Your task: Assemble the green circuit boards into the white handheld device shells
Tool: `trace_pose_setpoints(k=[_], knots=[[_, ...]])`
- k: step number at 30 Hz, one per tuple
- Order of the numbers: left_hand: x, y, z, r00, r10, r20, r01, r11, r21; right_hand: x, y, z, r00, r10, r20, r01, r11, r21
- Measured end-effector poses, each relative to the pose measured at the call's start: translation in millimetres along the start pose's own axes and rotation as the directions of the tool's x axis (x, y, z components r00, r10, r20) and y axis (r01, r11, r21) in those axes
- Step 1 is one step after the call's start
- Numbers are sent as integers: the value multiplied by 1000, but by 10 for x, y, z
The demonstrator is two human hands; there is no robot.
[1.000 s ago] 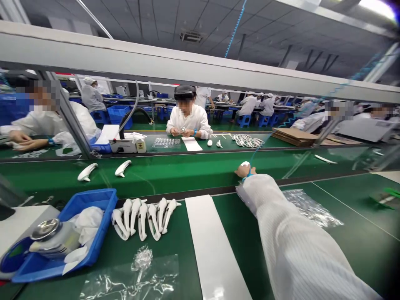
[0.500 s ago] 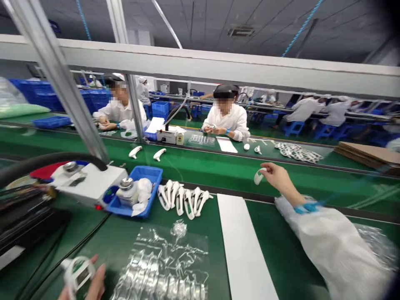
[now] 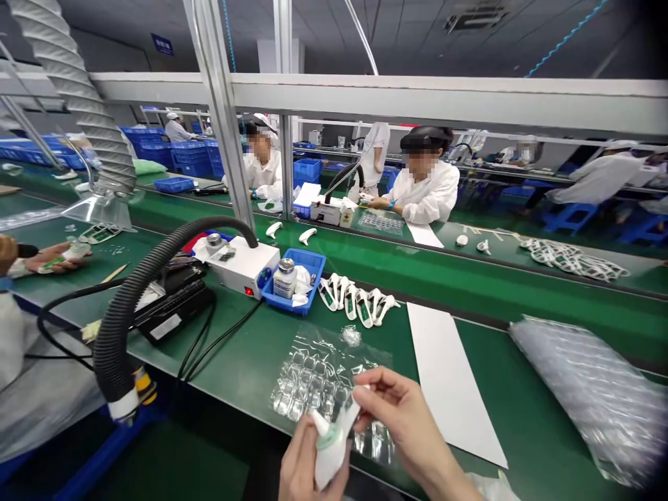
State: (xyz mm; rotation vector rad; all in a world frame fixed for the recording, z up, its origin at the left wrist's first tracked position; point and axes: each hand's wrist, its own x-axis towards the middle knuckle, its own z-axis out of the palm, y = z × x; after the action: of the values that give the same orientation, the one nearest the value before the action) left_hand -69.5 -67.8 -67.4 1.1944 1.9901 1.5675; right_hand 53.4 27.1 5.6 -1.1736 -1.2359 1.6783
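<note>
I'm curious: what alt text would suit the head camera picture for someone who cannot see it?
Two bare hands, the left hand and right hand, hold a small white plastic part over a green workbench. Beyond lie a clear blister tray, a row of white parts and a blue bin; other workers sit across a conveyor.

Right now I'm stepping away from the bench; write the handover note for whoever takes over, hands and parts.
Left hand: grips the white handheld housing from below.
Right hand: fingertips pinch a small white part onto the housing's top end.
Clear blister tray lies just beyond the hands; a row of white housings waits beside the blue bin; white strip to the right.
Done: one housing in hand.
Left: the row appears untouched.
</note>
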Motion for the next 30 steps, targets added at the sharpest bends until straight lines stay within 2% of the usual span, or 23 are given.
trace_pose_setpoints(k=[2, 3, 4, 6, 7, 9, 14, 20, 24, 27, 30], knots=[[65, -50, -109, 998, -63, -14, 62, 997, -38, 119, 68, 83, 999, -34, 33, 38, 995, -95], [111, -66, -169, 991, -131, 28, 133, 988, -83, 206, 101, 103, 994, -95, 45, 102, 969, -223], [159, -79, -228, 973, -213, 89, 223, 966, -133, 307, 138, 116, 984, -167, 67, 180, 907, -380], [236, -104, -334, 916, -362, 170, 393, 894, -216, 513, 235, 132, 949, -290, 123, 299, 708, -640], [261, -119, -377, 894, -417, 164, 447, 861, -244, 603, 294, 142, 938, -316, 146, 320, 622, -714], [281, -153, -446, 865, -489, 111, 499, 820, -280, 730, 421, 168, 939, -310, 148, 306, 556, -773], [250, -213, -548, 800, -594, 83, 587, 746, -315, 781, 638, 225, 954, -292, 67, 218, 523, -824], [222, -235, -594, 834, -550, 55, 533, 773, -345, 752, 654, 267, 953, -303, 1, 169, 527, -833], [228, -188, -571, 857, -514, 32, 492, 801, -341, 646, 657, 313, 941, -338, 16, 202, 524, -827], [237, -138, -539, 864, -503, 10, 477, 812, -337, 513, 599, 358, 900, -434, 39, 279, 506, -816], [233, -119, -501, 868, -497, 16, 474, 817, -328, 356, 423, 404, 855, -518, -8, 359, 602, -713]])
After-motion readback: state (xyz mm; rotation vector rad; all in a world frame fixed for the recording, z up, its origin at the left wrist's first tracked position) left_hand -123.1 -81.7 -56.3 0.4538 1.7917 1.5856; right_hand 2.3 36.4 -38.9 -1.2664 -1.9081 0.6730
